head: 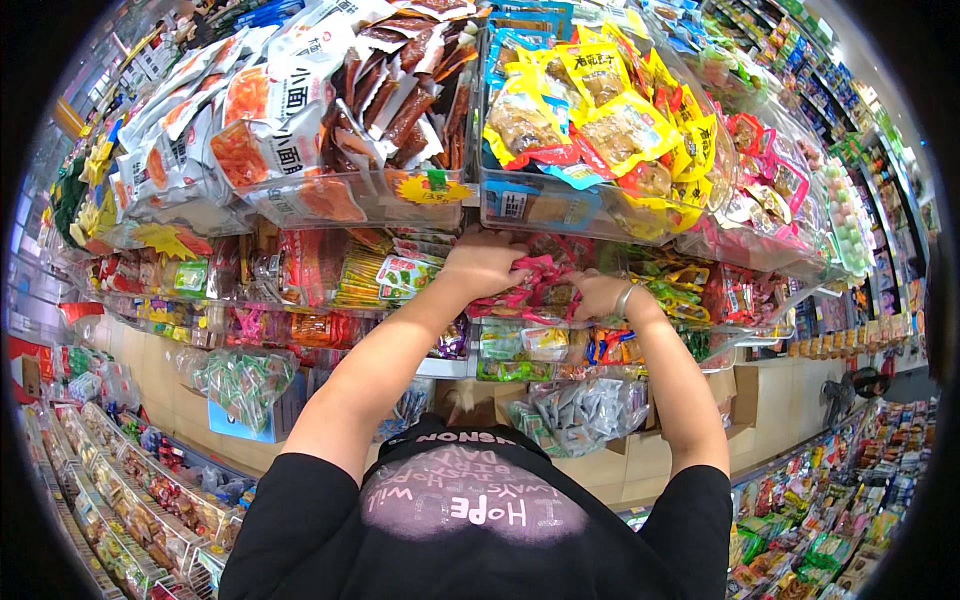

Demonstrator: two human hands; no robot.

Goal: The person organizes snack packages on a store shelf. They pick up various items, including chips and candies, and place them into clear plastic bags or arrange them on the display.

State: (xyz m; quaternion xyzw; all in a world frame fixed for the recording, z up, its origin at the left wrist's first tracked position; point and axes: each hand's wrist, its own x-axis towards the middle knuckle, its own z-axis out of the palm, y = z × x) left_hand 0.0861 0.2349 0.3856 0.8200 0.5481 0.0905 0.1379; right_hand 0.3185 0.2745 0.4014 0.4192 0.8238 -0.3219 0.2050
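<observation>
Both of my hands reach into a clear plastic bin on the second tier of a shop shelf, among pink and red snack packets. My left hand lies over the left side of these packets, its fingertips partly hidden beneath the upper bin. My right hand, with a bracelet at the wrist, touches the packets on the right side with bent fingers. Whether either hand grips a packet cannot be told. Left of my left hand lie green and white packets. Green and yellow packets are to the right.
Clear upper bins hold white noodle snack bags, brown meat-like sticks and yellow packets; their front wall overhangs my hands. Lower tiers hold more packets. A blue-sided box and a bag of silvery packets stand below.
</observation>
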